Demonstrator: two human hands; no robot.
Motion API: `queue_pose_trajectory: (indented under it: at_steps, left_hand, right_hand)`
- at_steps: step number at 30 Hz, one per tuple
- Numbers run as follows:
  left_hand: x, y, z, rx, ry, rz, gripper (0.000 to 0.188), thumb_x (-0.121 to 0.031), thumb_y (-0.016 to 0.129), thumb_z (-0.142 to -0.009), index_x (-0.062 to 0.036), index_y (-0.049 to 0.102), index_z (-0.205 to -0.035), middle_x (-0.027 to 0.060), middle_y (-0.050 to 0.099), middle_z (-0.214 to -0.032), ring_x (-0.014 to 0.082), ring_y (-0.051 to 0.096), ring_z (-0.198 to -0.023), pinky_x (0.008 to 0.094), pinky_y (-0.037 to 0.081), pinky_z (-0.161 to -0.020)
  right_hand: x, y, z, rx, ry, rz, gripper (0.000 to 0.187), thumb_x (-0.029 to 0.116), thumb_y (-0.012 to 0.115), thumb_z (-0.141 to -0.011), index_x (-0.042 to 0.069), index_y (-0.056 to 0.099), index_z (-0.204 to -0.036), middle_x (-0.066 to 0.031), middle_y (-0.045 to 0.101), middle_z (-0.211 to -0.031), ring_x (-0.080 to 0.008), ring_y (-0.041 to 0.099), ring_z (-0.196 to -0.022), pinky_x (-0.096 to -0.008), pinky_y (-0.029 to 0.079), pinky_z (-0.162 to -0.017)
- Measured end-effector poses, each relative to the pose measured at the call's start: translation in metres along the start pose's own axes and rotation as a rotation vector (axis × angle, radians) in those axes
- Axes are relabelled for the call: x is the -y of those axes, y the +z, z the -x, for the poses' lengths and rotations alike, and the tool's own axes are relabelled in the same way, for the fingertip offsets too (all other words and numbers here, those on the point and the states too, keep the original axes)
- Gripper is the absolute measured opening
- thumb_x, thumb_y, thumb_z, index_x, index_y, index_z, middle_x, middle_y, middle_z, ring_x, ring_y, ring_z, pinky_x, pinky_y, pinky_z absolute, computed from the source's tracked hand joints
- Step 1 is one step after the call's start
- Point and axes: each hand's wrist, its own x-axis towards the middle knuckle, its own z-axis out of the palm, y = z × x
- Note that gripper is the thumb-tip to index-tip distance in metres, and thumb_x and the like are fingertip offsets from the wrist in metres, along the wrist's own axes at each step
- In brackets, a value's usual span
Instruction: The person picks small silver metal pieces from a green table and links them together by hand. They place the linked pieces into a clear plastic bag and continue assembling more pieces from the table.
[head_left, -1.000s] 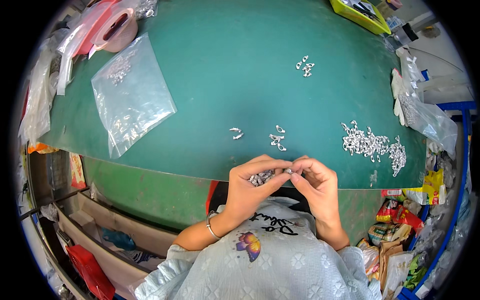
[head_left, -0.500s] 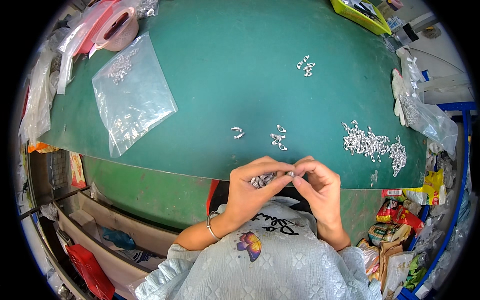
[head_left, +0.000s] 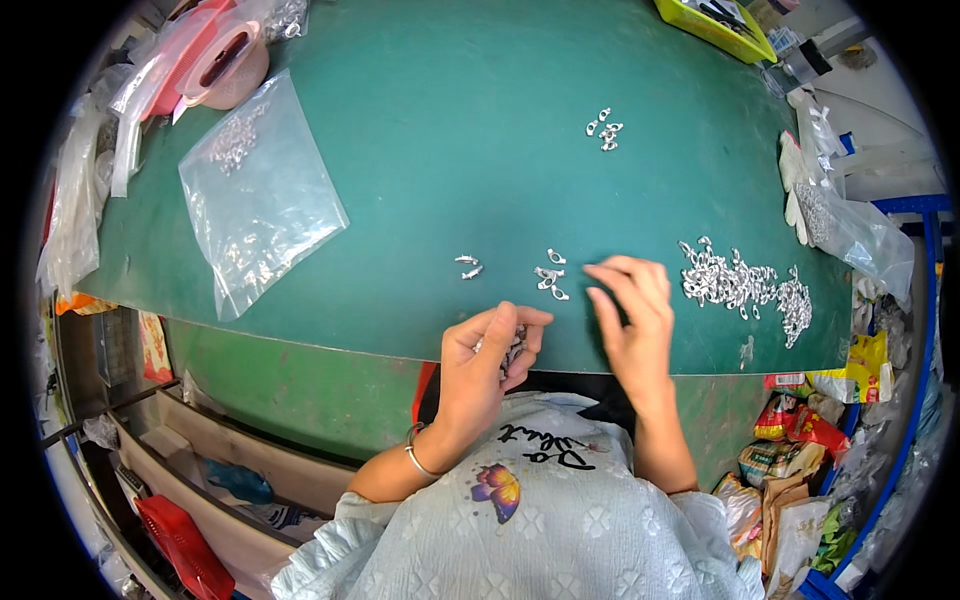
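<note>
My left hand (head_left: 478,370) is curled round a handful of small silver clasps (head_left: 515,348), which look like lobster clasps, just over the table's near edge. My thumb lies across the top of them, and most of the clasps are hidden by the fingers. Apart from it on the right, my right hand (head_left: 635,315) is raised with thumb and fingers spread and nothing seen between them. Nearest to its fingertips lies a small group of clasps (head_left: 551,276) on the table. Two or so more clasps (head_left: 468,267) rest to the left of that group.
The green table (head_left: 430,150) carries a large pile of clasps (head_left: 735,282) at right and a few clasps (head_left: 606,130) farther back. A clear plastic bag (head_left: 270,215) with small metal pieces lies at left. Behind it stands a pink basket (head_left: 235,75); a yellow-green tray (head_left: 715,30) sits far right.
My hands have come apart. The right hand has moved up and away with its fingers spreading, while the left has turned and closed more round its clasps.
</note>
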Motion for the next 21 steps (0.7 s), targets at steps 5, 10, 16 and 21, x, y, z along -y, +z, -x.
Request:
queue_pose_trajectory:
  at_steps: [5, 10, 16, 21]
  left_hand:
    - [-0.001, -0.001, 0.0, -0.016, 0.003, 0.062, 0.037, -0.027, 0.041, -0.097, 0.0031, 0.061, -0.094, 0.0041, 0.05, -0.07, 0.0055, 0.038, -0.049, 0.0182, 0.027, -0.038]
    - [0.001, -0.002, -0.004, -0.027, -0.005, 0.004, 0.028, -0.021, 0.045, -0.095, 0.0026, 0.06, -0.097, 0.0032, 0.05, -0.07, 0.0049, 0.038, -0.05, 0.0179, 0.027, -0.039]
    - [0.004, 0.003, -0.004, -0.018, 0.019, -0.179, 0.017, -0.004, 0.058, -0.085, 0.0022, 0.061, -0.1, 0.0002, 0.05, -0.072, 0.0031, 0.039, -0.055, 0.0179, 0.027, -0.042]
    - [-0.001, 0.011, -0.004, 0.068, 0.25, -0.371, 0.018, 0.005, 0.063, -0.077, 0.0019, 0.065, -0.095, 0.0001, 0.054, -0.074, 0.0041, 0.045, -0.064, 0.0188, 0.034, -0.053]
  right_hand:
    - [0.002, 0.026, -0.005, 0.034, 0.009, 0.034, 0.017, 0.003, 0.068, -0.071, 0.005, 0.064, -0.087, -0.0051, 0.059, -0.091, -0.0229, 0.052, -0.086, -0.0336, 0.038, -0.074]
    - [0.004, 0.012, -0.001, -0.061, 0.189, -0.307, 0.012, -0.004, 0.064, -0.074, 0.0, 0.062, -0.086, -0.0083, 0.063, -0.082, -0.0196, 0.056, -0.077, -0.0284, 0.042, -0.066]
    - [0.02, -0.009, 0.012, 0.084, 0.495, -0.93, 0.014, -0.01, 0.059, -0.079, -0.004, 0.061, -0.091, -0.0075, 0.062, -0.089, -0.0103, 0.052, -0.076, -0.0241, 0.042, -0.068]
    - [0.031, -0.013, 0.017, 0.139, 0.396, -1.006, 0.019, -0.014, 0.06, -0.076, -0.004, 0.061, -0.093, -0.0074, 0.061, -0.089, -0.0108, 0.05, -0.08, -0.0233, 0.041, -0.072]
